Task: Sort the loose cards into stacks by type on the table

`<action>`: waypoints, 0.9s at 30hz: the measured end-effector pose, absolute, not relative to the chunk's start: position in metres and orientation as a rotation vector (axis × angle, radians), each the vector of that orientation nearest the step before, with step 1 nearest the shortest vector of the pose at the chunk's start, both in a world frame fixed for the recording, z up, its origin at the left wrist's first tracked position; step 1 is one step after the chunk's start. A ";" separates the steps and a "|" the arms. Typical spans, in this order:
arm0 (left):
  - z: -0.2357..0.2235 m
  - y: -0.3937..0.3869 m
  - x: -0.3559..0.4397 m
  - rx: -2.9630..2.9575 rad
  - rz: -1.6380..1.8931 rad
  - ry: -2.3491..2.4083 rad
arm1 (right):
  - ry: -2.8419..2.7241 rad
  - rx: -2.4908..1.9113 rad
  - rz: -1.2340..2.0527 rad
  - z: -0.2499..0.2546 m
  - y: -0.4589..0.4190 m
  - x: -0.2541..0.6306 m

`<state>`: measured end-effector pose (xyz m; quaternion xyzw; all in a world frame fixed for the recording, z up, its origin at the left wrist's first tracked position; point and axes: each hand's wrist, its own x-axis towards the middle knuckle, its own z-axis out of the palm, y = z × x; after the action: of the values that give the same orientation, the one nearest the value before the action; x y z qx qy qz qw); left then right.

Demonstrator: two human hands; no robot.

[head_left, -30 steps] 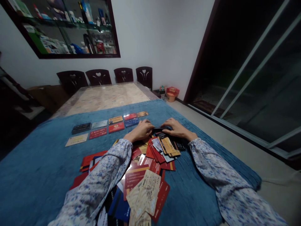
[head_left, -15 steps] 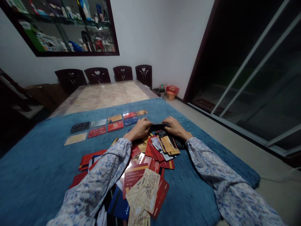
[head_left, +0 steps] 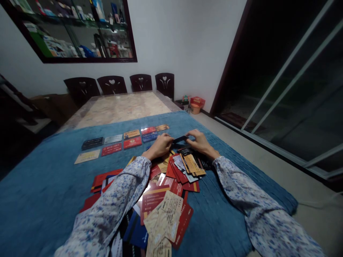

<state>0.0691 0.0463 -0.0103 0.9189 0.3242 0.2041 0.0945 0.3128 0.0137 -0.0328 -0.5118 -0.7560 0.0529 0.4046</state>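
Observation:
Between my two hands is a black card (head_left: 180,139), tilted just above the pile. My left hand (head_left: 160,145) pinches its left end, and my right hand (head_left: 198,143) grips the right end. Below them spreads a loose pile of cards: red cards (head_left: 155,201), beige cards (head_left: 167,216), a blue card (head_left: 136,228) and yellow cards (head_left: 190,164) near my right wrist. Some of the pile is hidden under my left forearm. Farther off to the left, cards lie sorted in rows, among them a black stack (head_left: 92,143), a silver card (head_left: 113,139) and a cream card (head_left: 87,156).
A blue cloth (head_left: 50,171) covers the near part of the table, and the marbled tabletop (head_left: 128,103) shows beyond it. Several dark chairs (head_left: 112,85) stand at the far side. An orange bucket (head_left: 195,108) is on the floor near the glass door (head_left: 281,78).
The black card has tilted, its right end rising along with my right hand. My left hand keeps nearly the same place. The cards on the cloth have not moved.

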 end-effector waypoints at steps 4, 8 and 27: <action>-0.012 0.048 0.069 2.725 0.597 0.965 | -1.878 -1.263 0.193 -0.029 0.010 0.311; -0.015 0.049 0.069 2.728 0.611 0.966 | -1.873 -1.232 0.219 -0.027 0.009 0.306; -0.011 0.046 0.070 2.715 0.916 0.950 | -2.154 -1.337 -0.430 -0.014 -0.001 0.293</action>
<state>0.0702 0.0460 -0.0107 0.8977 0.3141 0.3028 0.0617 0.2929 -0.0012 -0.0135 -0.4989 -0.8040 -0.1605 0.2811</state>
